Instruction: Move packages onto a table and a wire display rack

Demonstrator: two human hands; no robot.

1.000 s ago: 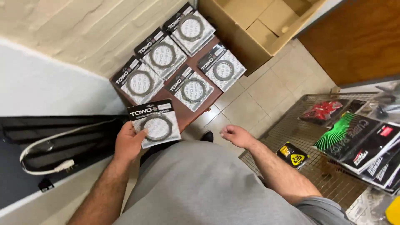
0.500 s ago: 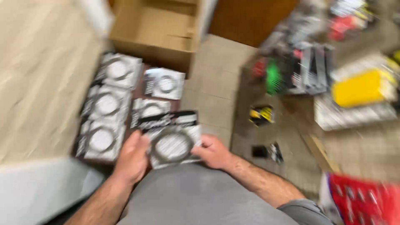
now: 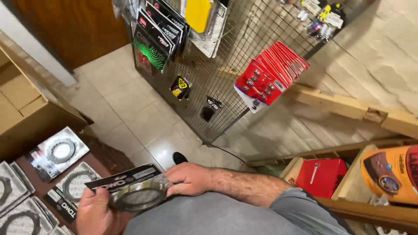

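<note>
I see my left hand [image 3: 93, 213] and right hand [image 3: 188, 178] pinching the ring packet [image 3: 130, 189] by its two ends against my lap, fingers curled over its edges; open tiled floor [image 3: 126, 109] lies between the cardboard box [image 3: 30, 113] and wire rack [image 3: 217, 82]

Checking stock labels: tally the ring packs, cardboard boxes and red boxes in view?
held ring pack, in left hand and right hand: 1
loose ring packs at left: 4 clear, and the frame edge may cut off more
cardboard box: 1
red box: 1
Total: 7
</note>
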